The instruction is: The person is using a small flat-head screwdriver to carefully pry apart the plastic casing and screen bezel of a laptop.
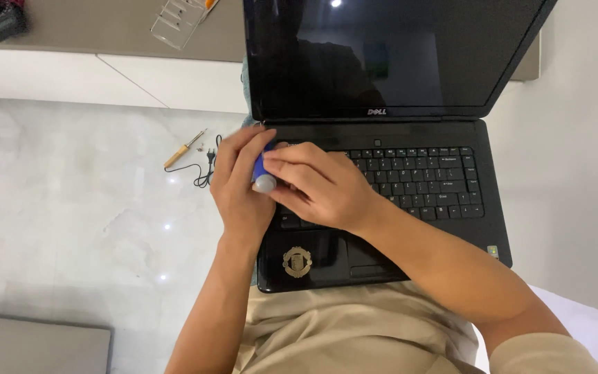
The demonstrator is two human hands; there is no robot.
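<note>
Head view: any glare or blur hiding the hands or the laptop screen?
Head view: sharp overall; the dark laptop screen mirrors a ceiling light and a silhouette; small bright glints dot the glossy marble floor; left hand, right hand and the blue tool between them are evenly lit.

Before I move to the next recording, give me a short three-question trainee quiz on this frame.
1. True or false: the black laptop's screen is dark.
2. What do both hands grip over the keyboard's left end? A) small blue tool with a grey end cap B) glass cup C) red cloth
3. What lies on the white marble floor to the left of the laptop?

Key
1. True.
2. A: the left hand and right hand close around the small blue tool with a grey end cap.
3. A wooden-handled soldering iron with a black cord.
</note>
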